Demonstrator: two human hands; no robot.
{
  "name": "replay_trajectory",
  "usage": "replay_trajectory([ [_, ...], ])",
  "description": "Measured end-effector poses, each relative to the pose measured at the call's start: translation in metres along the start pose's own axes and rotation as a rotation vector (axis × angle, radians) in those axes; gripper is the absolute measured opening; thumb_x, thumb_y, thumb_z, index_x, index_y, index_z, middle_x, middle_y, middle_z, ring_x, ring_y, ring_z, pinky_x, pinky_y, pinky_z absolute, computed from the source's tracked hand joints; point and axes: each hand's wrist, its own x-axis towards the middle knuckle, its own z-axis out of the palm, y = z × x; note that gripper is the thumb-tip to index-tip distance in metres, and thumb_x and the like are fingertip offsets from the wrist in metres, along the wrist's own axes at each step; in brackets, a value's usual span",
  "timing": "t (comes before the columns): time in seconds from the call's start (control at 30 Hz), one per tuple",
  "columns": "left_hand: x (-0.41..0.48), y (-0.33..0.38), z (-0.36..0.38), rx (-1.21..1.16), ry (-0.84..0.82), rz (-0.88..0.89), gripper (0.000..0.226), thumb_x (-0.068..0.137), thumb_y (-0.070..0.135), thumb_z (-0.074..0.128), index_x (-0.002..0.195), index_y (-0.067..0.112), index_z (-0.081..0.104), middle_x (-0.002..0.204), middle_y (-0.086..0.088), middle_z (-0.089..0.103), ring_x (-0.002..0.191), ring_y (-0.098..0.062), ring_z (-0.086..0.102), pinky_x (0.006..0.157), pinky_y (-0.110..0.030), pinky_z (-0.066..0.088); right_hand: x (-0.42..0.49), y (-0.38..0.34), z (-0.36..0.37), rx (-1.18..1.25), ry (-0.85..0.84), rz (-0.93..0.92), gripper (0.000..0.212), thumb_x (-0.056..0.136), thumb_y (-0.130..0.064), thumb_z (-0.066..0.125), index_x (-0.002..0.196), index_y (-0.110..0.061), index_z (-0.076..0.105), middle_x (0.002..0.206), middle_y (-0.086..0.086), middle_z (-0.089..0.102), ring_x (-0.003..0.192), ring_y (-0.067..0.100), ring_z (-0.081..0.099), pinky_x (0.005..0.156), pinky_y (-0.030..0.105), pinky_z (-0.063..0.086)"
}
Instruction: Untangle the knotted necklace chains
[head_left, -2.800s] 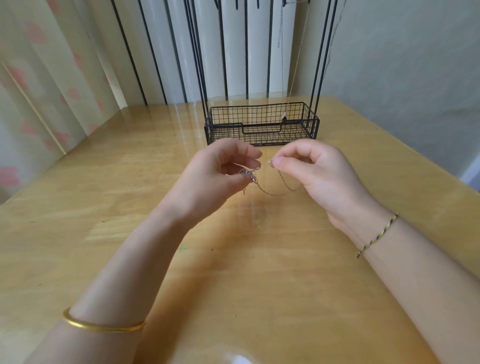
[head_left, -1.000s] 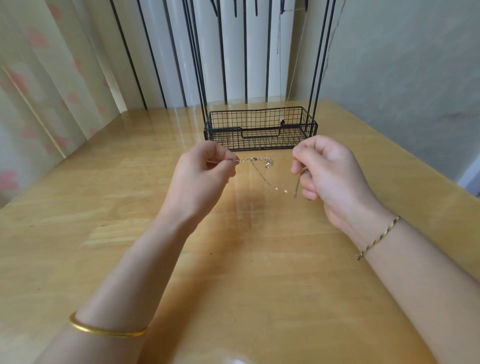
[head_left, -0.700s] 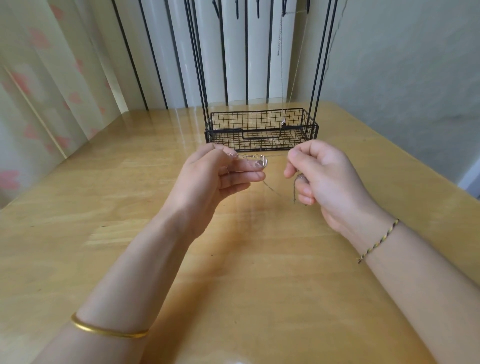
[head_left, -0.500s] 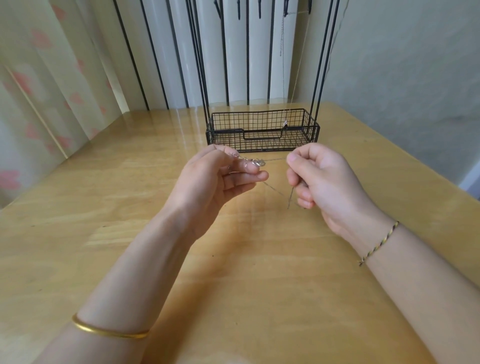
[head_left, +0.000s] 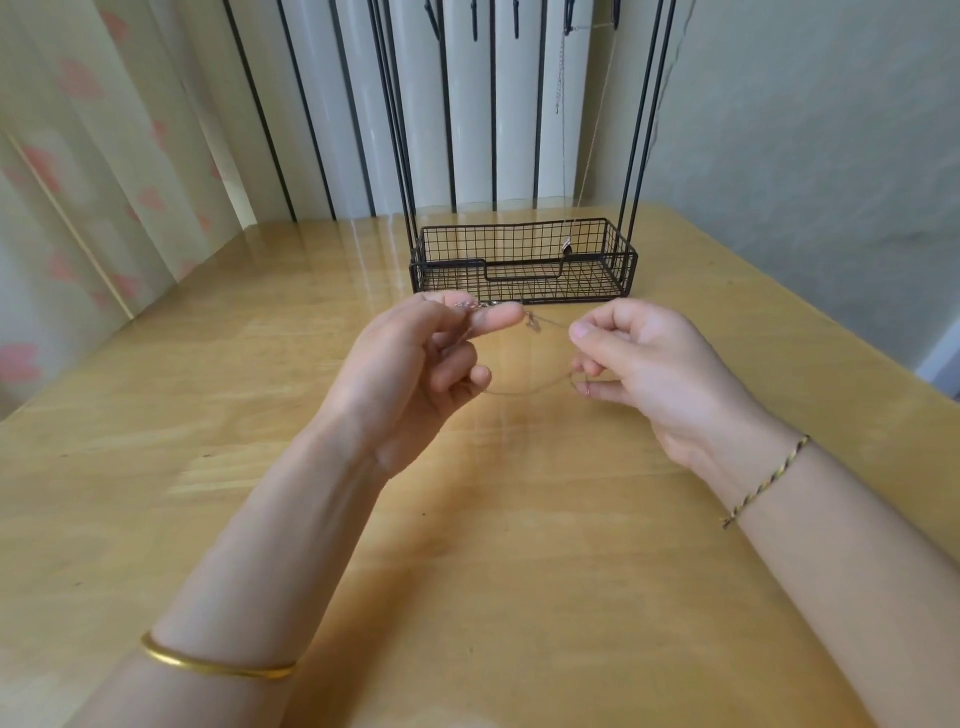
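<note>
- The left hand (head_left: 415, 364) is up off the bench (head_left: 208, 426), thumb and forefinger pinched together on one end of the necklace chain (head_left: 524, 393). A few silvery links show on top of the fingertip, and the lower fingers are curled in toward the palm.
- The right hand (head_left: 644, 364), at three o'clock from the left and a little apart from it, pinches the chain between thumb and forefinger. Its lower fingers are curled round a second stretch of it.
- The chain hangs in the air between the two hands in two runs. An upper strand goes nearly straight from pinch to pinch, with a small snarl (head_left: 533, 323) just beside the left fingertip. A lower strand sags in a shallow curve from the left hand's curled fingers over to the right hand's lower ones.
- At twelve o'clock from the hands a black wire basket (head_left: 524, 260) sits on the bench, the foot of a tall black stand. Another fine chain (head_left: 560, 78) hangs down from the stand into the basket's right side.
- A gold bangle (head_left: 208, 667) circles the left forearm at seven o'clock, and a braided cord bracelet (head_left: 763, 483) crosses the right wrist at four o'clock.
- A pale curtain (head_left: 78, 156) with pink blotches hangs at ten o'clock; a plain wall (head_left: 805, 130) stands at two o'clock.
</note>
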Motion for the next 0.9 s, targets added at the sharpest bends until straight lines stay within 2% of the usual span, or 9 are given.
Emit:
replay_trajectory([
  [0.1, 0.002, 0.005, -0.004, -0.167, 0.018, -0.017, 0.018, 0.097, 0.006, 0.037, 0.083, 0.016, 0.043, 0.100, -0.006, 0.072, 0.034, -0.003, 0.022, 0.035, -0.011, 0.032, 0.001, 0.002, -0.005, -0.108, -0.097, 0.057, 0.014, 0.087, -0.002, 0.060, 0.080, -0.015, 0.062, 0.057, -0.005, 0.054, 0.059, 0.010, 0.050, 0.074, 0.032, 0.047],
  [0.2, 0.004, 0.011, -0.012, -0.322, 0.047, -0.010, 0.014, 0.096, 0.004, 0.039, 0.088, 0.014, 0.042, 0.105, -0.007, 0.070, 0.033, -0.002, 0.026, 0.030, -0.009, 0.028, 0.002, 0.003, -0.008, -0.204, -0.021, 0.036, 0.018, 0.083, -0.001, 0.062, 0.077, -0.018, 0.065, 0.060, -0.003, 0.057, 0.060, 0.008, 0.052, 0.069, 0.027, 0.045],
  [0.33, 0.007, 0.016, -0.025, -0.324, 0.179, 0.003, 0.023, 0.094, -0.003, 0.038, 0.108, 0.012, 0.048, 0.111, -0.012, 0.068, 0.036, -0.001, 0.029, 0.032, -0.007, 0.030, 0.004, 0.000, -0.013, -0.021, 0.100, 0.115, 0.018, 0.089, -0.002, 0.056, 0.080, -0.015, 0.063, 0.060, -0.001, 0.054, 0.062, 0.015, 0.062, 0.073, 0.034, 0.054],
  [0.4, 0.009, 0.017, -0.032, -0.266, 0.239, -0.008, 0.027, 0.093, -0.005, 0.036, 0.108, 0.012, 0.050, 0.113, -0.013, 0.066, 0.036, -0.001, 0.030, 0.032, -0.008, 0.030, 0.004, -0.004, -0.015, 0.167, 0.089, 0.164, 0.019, 0.091, 0.000, 0.051, 0.083, -0.013, 0.062, 0.058, 0.000, 0.046, 0.049, 0.014, 0.058, 0.062, 0.034, 0.057],
  [0.5, 0.012, 0.016, -0.038, -0.163, 0.285, -0.082, 0.023, 0.094, -0.005, 0.039, 0.099, 0.011, 0.055, 0.108, -0.010, 0.063, 0.037, -0.001, 0.034, 0.031, -0.007, 0.028, 0.004, -0.011, -0.018, 0.350, 0.052, 0.172, 0.019, 0.092, -0.001, 0.048, 0.085, -0.013, 0.061, 0.059, -0.001, 0.044, 0.036, 0.007, 0.040, 0.042, 0.022, 0.047],
  [0.6, 0.012, 0.011, -0.039, 0.092, 0.294, -0.147, 0.021, 0.092, -0.005, 0.046, 0.086, 0.009, 0.060, 0.091, -0.007, 0.062, 0.042, -0.002, 0.038, 0.030, -0.009, 0.025, 0.006, -0.015, -0.023, 0.617, -0.025, 0.209, 0.015, 0.092, -0.005, 0.048, 0.088, -0.014, 0.060, 0.060, -0.002, 0.050, 0.031, 0.004, 0.031, 0.043, 0.017, 0.043],
  [0.73, 0.011, 0.000, -0.037, 0.545, 0.249, -0.154, 0.026, 0.092, -0.007, 0.046, 0.079, 0.007, 0.064, 0.076, -0.007, 0.054, 0.054, -0.010, 0.042, 0.034, -0.014, 0.030, 0.006, -0.019, -0.023, 0.867, -0.091, 0.278, 0.019, 0.093, -0.003, 0.043, 0.088, -0.012, 0.060, 0.068, 0.001, 0.063, 0.035, 0.002, 0.034, 0.040, 0.014, 0.042],
  [0.8, 0.010, -0.002, -0.034, 0.648, 0.224, -0.148, 0.026, 0.092, -0.006, 0.046, 0.081, 0.007, 0.065, 0.075, -0.007, 0.054, 0.056, -0.011, 0.046, 0.038, -0.016, 0.034, 0.006, -0.020, -0.023, 0.908, -0.095, 0.280, 0.022, 0.092, -0.001, 0.042, 0.089, -0.010, 0.061, 0.073, 0.004, 0.066, 0.038, 0.001, 0.038, 0.041, 0.013, 0.042],
  [0.9, 0.010, -0.002, -0.035, 0.643, 0.217, -0.142, 0.027, 0.091, -0.008, 0.044, 0.081, 0.008, 0.064, 0.082, -0.007, 0.061, 0.054, -0.007, 0.056, 0.040, -0.016, 0.037, 0.007, -0.018, -0.024, 0.836, -0.020, 0.271, 0.023, 0.093, -0.001, 0.041, 0.092, -0.010, 0.062, 0.081, 0.004, 0.067, 0.037, 0.002, 0.035, 0.039, 0.014, 0.039],
])
